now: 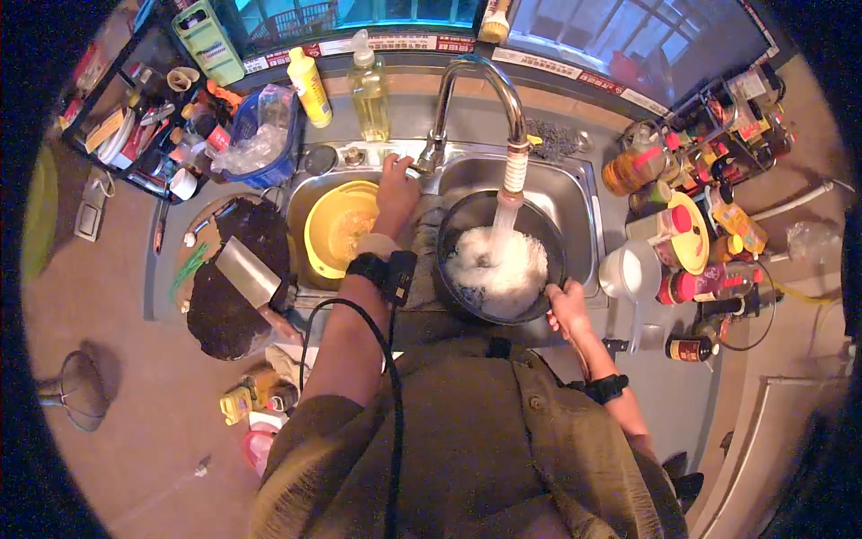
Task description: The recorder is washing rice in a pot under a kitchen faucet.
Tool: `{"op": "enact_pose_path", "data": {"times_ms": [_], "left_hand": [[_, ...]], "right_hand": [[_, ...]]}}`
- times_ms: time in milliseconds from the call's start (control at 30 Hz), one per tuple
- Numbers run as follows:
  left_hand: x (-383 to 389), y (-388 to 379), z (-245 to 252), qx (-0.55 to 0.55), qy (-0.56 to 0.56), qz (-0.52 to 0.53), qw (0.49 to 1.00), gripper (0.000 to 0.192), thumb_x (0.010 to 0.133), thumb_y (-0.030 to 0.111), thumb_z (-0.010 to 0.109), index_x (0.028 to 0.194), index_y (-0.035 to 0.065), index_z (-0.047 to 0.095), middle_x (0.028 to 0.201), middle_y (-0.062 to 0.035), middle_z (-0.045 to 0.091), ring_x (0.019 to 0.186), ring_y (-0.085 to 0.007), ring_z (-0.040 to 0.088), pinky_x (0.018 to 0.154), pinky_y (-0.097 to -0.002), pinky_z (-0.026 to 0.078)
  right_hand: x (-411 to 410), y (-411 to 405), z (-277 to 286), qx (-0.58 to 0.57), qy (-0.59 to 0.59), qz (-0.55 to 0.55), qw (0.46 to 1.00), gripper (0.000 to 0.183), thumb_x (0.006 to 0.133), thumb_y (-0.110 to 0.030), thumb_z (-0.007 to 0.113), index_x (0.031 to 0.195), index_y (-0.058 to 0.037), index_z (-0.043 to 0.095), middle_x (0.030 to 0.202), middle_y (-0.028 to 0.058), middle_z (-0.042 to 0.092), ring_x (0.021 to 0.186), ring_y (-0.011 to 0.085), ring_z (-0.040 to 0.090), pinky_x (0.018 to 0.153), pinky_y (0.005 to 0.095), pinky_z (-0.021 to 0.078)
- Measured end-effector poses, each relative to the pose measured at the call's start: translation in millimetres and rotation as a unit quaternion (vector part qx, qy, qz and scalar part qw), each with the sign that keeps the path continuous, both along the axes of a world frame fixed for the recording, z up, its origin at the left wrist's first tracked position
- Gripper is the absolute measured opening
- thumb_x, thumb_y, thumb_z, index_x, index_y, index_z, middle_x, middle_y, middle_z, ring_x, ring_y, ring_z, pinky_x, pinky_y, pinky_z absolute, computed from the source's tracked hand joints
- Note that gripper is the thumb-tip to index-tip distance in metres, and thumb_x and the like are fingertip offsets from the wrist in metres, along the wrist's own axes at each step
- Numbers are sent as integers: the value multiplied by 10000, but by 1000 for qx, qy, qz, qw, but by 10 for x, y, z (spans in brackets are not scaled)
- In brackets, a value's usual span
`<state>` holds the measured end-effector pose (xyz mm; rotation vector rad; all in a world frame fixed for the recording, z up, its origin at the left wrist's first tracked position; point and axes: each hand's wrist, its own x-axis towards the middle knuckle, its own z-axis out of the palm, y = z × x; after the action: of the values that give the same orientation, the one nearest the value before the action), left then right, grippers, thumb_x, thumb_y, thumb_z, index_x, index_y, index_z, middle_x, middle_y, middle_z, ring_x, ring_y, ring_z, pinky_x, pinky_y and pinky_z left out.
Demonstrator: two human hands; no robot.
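Observation:
Water runs from the curved metal faucet into a dark round pot over the right sink basin, and white rice lies in the pot under foaming water. My right hand grips the pot's lower right rim. My left hand is at the faucet's base, its fingertips by the lever; whether they close on it is hard to tell. Below that hand, a yellow plastic colander or basin sits in the left basin, partly hidden by my wrist.
A cleaver lies on a dark round chopping board at left. Behind the sink stand a yellow bottle and a pump bottle. A blue basket holds plastic bags. Sauce bottles and a white ladle-like scoop crowd the right counter.

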<state>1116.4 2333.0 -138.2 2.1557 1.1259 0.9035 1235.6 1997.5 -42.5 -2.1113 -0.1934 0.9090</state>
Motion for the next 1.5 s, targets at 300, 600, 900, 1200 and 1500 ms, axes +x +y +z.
{"op": "enact_pose_path", "data": {"times_ms": [300, 600, 900, 1200, 1500], "left_hand": [[1, -59, 40, -7, 20, 2, 1000, 400, 736, 118, 590, 1128, 41, 575, 1361, -248, 348, 1083, -379, 512, 898, -403, 436], [130, -463, 382, -95, -2, -90, 991, 245, 777, 143, 576, 998, 51, 624, 972, -228, 601, 916, -347, 585, 809, -422, 463], [70, -1067, 739, -5, 128, -153, 980, 368, 784, 127, 573, 1146, 78, 520, 861, -202, 627, 816, -365, 609, 729, -468, 478], [97, -1077, 658, 19, 139, -146, 979, 449, 757, 112, 593, 1191, 81, 482, 875, -190, 628, 811, -364, 611, 714, -468, 481], [114, -1074, 671, 14, 153, -134, 979, 448, 755, 144, 611, 1185, 95, 494, 894, -179, 633, 818, -356, 617, 715, -457, 491]], "right_hand": [[30, -13, -39, 10, 23, -3, 1000, 153, 817, -136, 502, 794, -6, 424, 516, 56, 438, 336, 127, 408, 265, 277, 300], [31, -19, -5, 5, 36, 10, 999, 154, 825, -139, 502, 829, 5, 446, 526, 53, 446, 342, 119, 407, 272, 272, 309], [22, -21, 57, 16, 37, 25, 999, 192, 828, -155, 512, 829, 8, 411, 535, 60, 453, 348, 123, 411, 276, 272, 314], [68, -39, 28, 33, 40, 53, 997, 172, 814, -142, 504, 771, 1, 418, 528, 58, 461, 345, 123, 417, 276, 268, 314], [108, -46, -24, 48, 51, 61, 996, 168, 814, -129, 500, 706, -11, 448, 488, 37, 448, 325, 116, 410, 271, 262, 309]]}}
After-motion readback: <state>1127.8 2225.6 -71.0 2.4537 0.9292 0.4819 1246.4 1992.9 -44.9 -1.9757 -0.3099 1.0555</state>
